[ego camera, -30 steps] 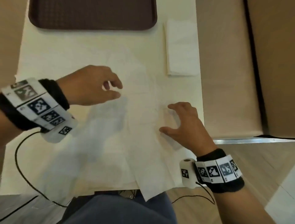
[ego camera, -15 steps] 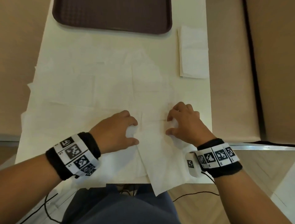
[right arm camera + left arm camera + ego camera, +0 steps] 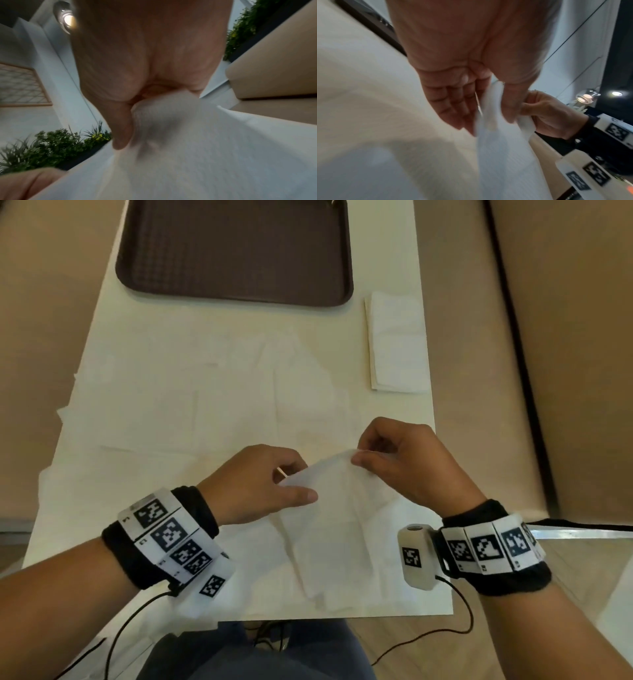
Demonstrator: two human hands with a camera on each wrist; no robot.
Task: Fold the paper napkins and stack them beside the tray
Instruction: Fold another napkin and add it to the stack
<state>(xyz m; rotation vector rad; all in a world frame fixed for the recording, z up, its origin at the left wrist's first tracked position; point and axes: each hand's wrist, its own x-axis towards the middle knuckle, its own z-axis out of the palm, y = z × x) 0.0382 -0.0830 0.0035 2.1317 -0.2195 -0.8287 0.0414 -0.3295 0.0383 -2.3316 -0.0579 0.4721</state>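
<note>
A white paper napkin [image 3: 337,518] is lifted at its far edge off the cream table [image 3: 144,337]. My left hand [image 3: 294,484] pinches its left corner between thumb and fingers, also seen in the left wrist view as napkin [image 3: 489,108]. My right hand [image 3: 358,455] pinches the right corner; the right wrist view shows the napkin [image 3: 180,135] bunched under the thumb. More unfolded napkins [image 3: 178,412] lie spread flat across the table. A folded stack [image 3: 397,344] lies to the right of the dark brown tray [image 3: 236,248].
The table is narrow, with tan bench seats [image 3: 486,371] on the right and left. The near table edge is just below my wrists. Black cables [image 3: 455,631] hang from both wrist units over my lap.
Both hands were pressing flat on the napkin near the table's front. They have now pinched its far corners and raised that edge off the table.
</note>
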